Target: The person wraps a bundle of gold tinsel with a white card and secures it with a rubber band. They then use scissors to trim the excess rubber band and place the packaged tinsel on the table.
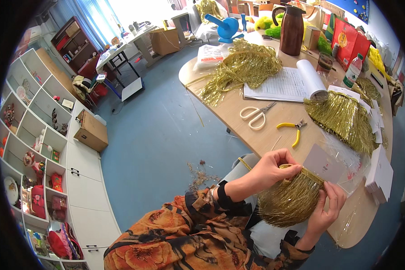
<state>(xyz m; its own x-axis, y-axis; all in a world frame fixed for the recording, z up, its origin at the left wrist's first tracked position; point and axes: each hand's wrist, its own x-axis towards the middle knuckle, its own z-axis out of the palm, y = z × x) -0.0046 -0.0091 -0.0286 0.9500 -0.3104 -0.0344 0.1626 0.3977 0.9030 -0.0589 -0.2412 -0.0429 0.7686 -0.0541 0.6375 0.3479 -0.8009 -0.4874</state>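
Note:
A gold tinsel fringe [287,204] hangs between my two hands over my lap, its strands pointing down. My left hand [274,168] pinches its top band at one end, thumb and fingers closed, and a short tail of the band sticks out to the left. At the band's other end my right hand [327,206] pinches it between thumb and fingers. Just past the fringe a pale grey card [319,161] lies on the table, beside clear plastic bags [346,155]. Yellow-handled pliers [297,133] and white-handled scissors [258,116] lie farther off.
More gold fringe lies in a heap [252,65] and a bundle [339,119] on the wooden table [225,101]. A clipboard with papers [279,85], a bottle [353,71], a brown jug [291,33] and white cards [379,175] stand or lie around. White shelves [83,180] line the left.

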